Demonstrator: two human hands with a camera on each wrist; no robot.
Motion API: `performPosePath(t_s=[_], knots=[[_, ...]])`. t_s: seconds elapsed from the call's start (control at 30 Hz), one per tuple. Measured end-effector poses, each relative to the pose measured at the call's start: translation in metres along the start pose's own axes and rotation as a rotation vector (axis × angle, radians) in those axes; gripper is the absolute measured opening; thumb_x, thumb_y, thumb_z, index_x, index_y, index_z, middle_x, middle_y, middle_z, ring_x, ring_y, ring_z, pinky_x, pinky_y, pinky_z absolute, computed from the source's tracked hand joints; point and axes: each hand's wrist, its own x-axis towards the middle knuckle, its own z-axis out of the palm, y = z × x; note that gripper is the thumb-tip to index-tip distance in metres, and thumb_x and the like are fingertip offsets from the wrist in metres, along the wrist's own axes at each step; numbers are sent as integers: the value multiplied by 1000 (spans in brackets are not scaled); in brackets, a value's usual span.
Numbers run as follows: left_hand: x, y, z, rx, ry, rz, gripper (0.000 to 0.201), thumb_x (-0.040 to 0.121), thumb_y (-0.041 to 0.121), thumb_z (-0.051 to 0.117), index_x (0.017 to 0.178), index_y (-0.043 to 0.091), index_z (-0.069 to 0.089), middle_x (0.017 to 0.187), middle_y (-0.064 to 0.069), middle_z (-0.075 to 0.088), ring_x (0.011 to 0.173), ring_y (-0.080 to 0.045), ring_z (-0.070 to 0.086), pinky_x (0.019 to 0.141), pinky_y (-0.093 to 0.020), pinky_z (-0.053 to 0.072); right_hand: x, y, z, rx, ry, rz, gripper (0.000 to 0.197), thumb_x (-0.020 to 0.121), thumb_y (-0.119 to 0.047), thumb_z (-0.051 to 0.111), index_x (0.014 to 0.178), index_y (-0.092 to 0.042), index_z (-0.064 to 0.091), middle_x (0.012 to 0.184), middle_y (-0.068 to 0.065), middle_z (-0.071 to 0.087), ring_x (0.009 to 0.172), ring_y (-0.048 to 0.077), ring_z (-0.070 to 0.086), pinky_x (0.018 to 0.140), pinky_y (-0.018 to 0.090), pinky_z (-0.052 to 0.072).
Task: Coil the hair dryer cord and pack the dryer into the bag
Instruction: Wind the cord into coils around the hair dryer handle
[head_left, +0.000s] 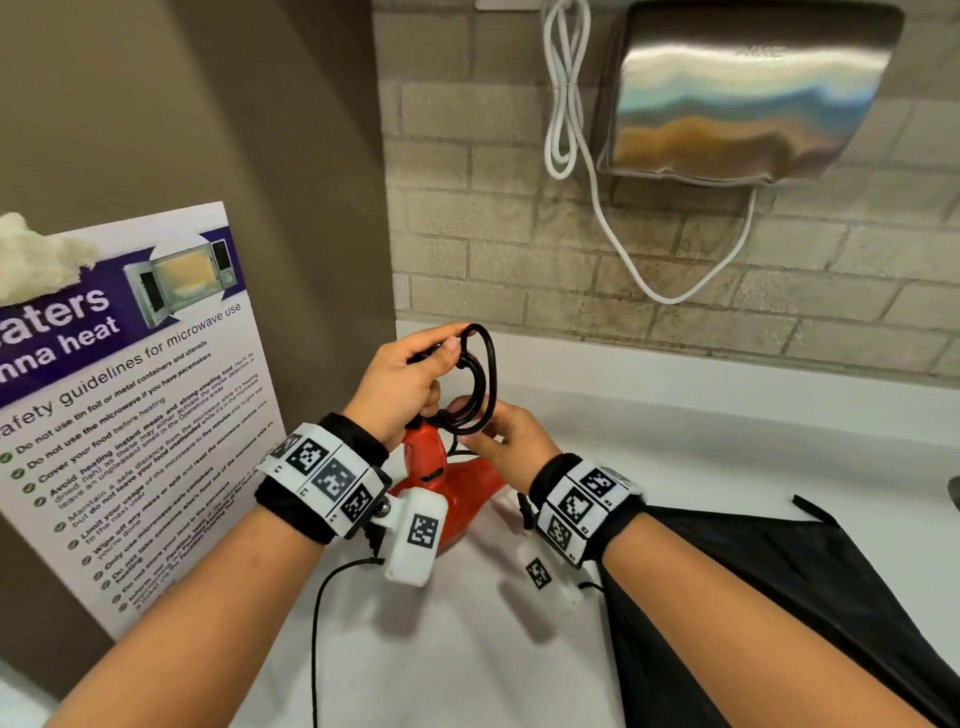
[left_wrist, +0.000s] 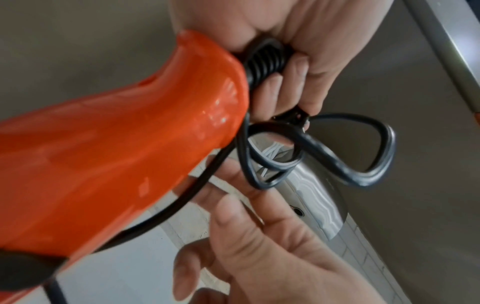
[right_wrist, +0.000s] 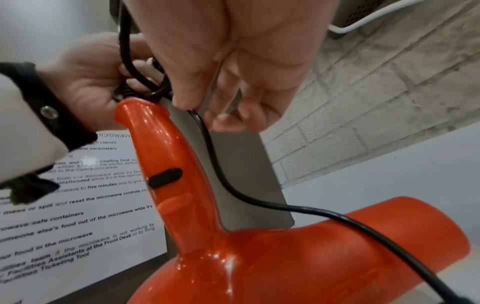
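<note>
The orange-red hair dryer (head_left: 452, 488) stands on the white counter, handle up, barrel lying toward the right. My left hand (head_left: 441, 358) holds the top of the handle and grips several black cord loops (head_left: 485, 384) against it. In the left wrist view its fingers (left_wrist: 285, 82) curl round the ribbed cord collar and the loops (left_wrist: 337, 156). My right hand (head_left: 467, 434) is just below the loops and pinches the cord (right_wrist: 223, 185) between thumb and fingers (right_wrist: 182, 98). From there the cord runs down over the barrel (right_wrist: 337, 246). The black bag (head_left: 779, 597) lies flat at the right.
A microwave safety poster (head_left: 130, 415) leans on the left wall. A steel hand dryer (head_left: 743, 93) with a white cable (head_left: 566, 104) hangs on the brick wall behind. Loose black cord (head_left: 317, 623) trails down over the counter's (head_left: 675, 415) near edge.
</note>
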Motion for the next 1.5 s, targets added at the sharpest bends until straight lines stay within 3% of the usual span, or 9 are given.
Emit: performPosePath(t_s=[0.23, 0.43, 0.67, 0.87, 1.0, 1.1, 1.23, 1.37, 1.5], knots=[[-4, 1, 0, 24, -13, 26, 23, 94, 13, 46, 89, 24, 66, 50, 14, 45, 34, -3, 21, 36, -14, 20, 8, 24, -3, -164, 55, 206, 16, 86, -3, 52, 96, -5, 65, 85, 14, 65, 75, 20, 55, 63, 19, 42], [-11, 2, -4, 64, -38, 36, 23, 93, 11, 47, 80, 18, 65, 43, 12, 47, 33, -3, 21, 35, -14, 20, 2, 68, -18, -498, -16, 451, 18, 87, -11, 51, 96, -14, 68, 91, 6, 65, 79, 20, 58, 74, 26, 48], [-8, 0, -3, 91, -31, 82, 21, 93, 12, 48, 83, 20, 64, 38, 10, 40, 31, -3, 21, 34, -13, 20, 8, -8, -19, 25, 168, -68, 20, 93, -18, 48, 108, -14, 61, 103, -1, 63, 97, 12, 57, 82, 13, 41], [-9, 3, 2, 137, -31, 112, 19, 92, 9, 50, 83, 20, 64, 39, 9, 48, 31, -1, 26, 33, -13, 24, 8, -31, -12, 382, 35, -78, 17, 86, -4, 58, 84, -21, 57, 74, -5, 67, 73, 8, 63, 81, 26, 49], [-13, 4, 3, 153, -74, 132, 12, 87, 4, 56, 88, 12, 65, 46, 14, 57, 32, 0, 37, 36, -9, 30, 9, -26, -12, 308, 45, -81, 13, 80, -9, 61, 76, -19, 54, 68, -1, 58, 71, 17, 54, 76, 35, 45], [-14, 4, 2, 213, -71, 197, 20, 77, 0, 67, 89, 16, 66, 71, 13, 65, 54, 6, 57, 53, -3, 41, 8, -24, -13, 244, 37, -77, 14, 83, -9, 60, 74, -18, 53, 71, 3, 51, 72, 17, 47, 71, 32, 41], [-12, 2, 2, 230, -40, 175, 30, 75, -1, 69, 94, 21, 64, 79, 2, 63, 55, 7, 56, 50, -3, 38, 3, -12, -14, 113, 3, -41, 15, 82, -24, 57, 90, -12, 61, 85, 10, 60, 82, 26, 56, 82, 40, 46], [-11, 3, 3, 204, -34, 152, 28, 74, -5, 68, 84, 21, 66, 74, 6, 66, 53, 6, 56, 46, -1, 36, 2, 0, -22, 9, 14, 7, 19, 93, -9, 45, 80, -18, 57, 75, -6, 57, 74, 2, 52, 77, 20, 40], [-12, 6, 6, 214, -101, 144, 21, 74, -9, 66, 76, 13, 63, 53, 18, 62, 43, 7, 50, 44, 1, 32, 12, -14, -34, -11, 173, -17, 19, 90, -5, 48, 76, -15, 57, 65, -10, 53, 64, -1, 49, 65, 10, 37]])
